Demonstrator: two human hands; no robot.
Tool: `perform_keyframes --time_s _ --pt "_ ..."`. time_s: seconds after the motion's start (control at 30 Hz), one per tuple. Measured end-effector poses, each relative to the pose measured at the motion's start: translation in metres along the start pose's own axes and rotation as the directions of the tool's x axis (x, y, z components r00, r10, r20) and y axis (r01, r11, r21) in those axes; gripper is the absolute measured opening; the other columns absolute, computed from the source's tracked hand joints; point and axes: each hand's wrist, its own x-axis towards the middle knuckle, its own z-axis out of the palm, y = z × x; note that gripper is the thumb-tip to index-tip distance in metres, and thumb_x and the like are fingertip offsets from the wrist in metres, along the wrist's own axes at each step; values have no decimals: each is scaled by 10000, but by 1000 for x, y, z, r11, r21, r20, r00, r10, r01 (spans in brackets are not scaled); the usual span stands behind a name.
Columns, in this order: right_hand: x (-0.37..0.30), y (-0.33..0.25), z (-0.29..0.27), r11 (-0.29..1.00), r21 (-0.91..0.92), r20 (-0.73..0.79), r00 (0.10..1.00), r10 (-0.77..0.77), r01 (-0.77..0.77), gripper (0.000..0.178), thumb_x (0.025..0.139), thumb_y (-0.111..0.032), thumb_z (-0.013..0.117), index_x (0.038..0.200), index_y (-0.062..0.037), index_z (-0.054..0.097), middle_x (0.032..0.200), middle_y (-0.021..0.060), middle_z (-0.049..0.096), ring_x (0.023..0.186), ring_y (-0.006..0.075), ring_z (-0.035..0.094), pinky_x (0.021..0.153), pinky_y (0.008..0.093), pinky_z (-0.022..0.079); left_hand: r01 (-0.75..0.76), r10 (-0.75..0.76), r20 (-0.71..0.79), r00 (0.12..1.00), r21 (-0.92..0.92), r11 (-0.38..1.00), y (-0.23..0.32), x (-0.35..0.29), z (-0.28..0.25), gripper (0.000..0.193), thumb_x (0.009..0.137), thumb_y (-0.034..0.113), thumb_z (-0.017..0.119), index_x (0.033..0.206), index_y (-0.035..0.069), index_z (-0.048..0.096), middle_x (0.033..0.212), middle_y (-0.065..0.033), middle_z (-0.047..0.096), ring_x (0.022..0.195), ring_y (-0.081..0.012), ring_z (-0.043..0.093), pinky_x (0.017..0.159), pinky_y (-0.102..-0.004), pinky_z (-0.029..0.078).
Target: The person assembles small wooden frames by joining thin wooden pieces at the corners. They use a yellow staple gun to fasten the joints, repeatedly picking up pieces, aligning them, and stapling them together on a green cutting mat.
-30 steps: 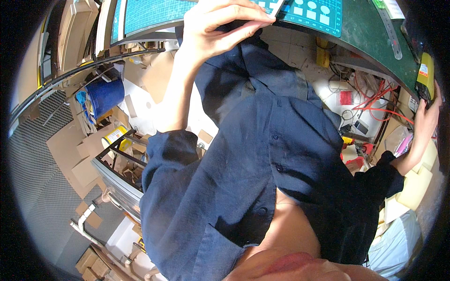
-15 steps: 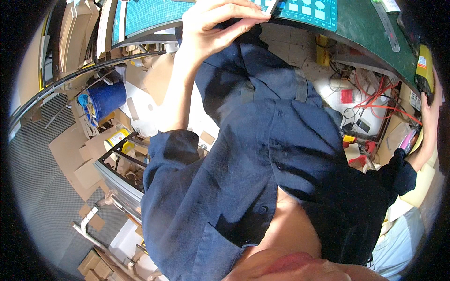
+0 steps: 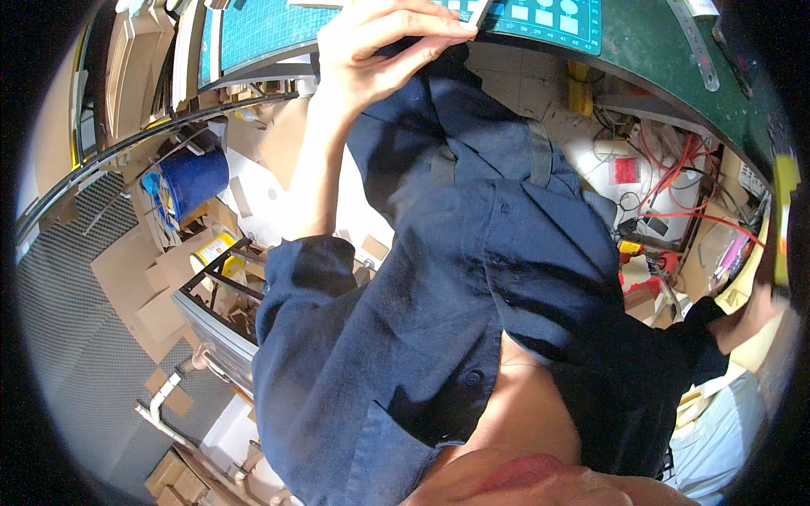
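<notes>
While the left hand (image 3: 384, 51) pinches a thin pale strip (image 3: 479, 12) between closed fingers at the desk (image 3: 650, 42) edge, the right hand (image 3: 764, 308) blurs, grip unreadable; next likely needs steady placement.

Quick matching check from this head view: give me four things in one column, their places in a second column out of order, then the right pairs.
Things:
1 left hand
2 blue bucket
3 metal ruler
4 red wires

Places:
A lying on the dark green table top, upper right
B at the near edge of the cutting mat, top centre
C below the table, on the left
D under the table, on the right

Pairs: 1-B, 2-C, 3-A, 4-D
</notes>
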Motion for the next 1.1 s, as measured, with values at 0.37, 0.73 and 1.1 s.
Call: perform_keyframes --time_s 0.37,0.73,1.1 --pt "-34 -61 5 877 259 68 913 403 -406 427 899 -20 652 1316 25 572 1222 151 615 1165 261 602 1028 394 490 9 -11 73 997 30 1000 -5 -4 -4 245 735 -14 843 968 55 811 907 -82 768 849 -199 721 787 -299 528" --pt "19 -120 108 271 759 336 712 617 -592 449 846 -31 752 1272 -7 612 1185 88 643 1119 191 624 995 328 487 -11 12 38 999 -24 1000 -12 -13 -1 274 721 -45 836 979 44 803 945 -95 777 911 -208 726 849 -312 540" --pt "74 -149 191 123 929 263 855 448 -350 476 838 9 802 1272 1 606 1194 61 647 1136 157 627 1006 306 488 16 -17 53 998 21 1000 -10 -14 -3 298 702 -91 815 974 30 807 940 -100 772 907 -215 718 835 -309 550"
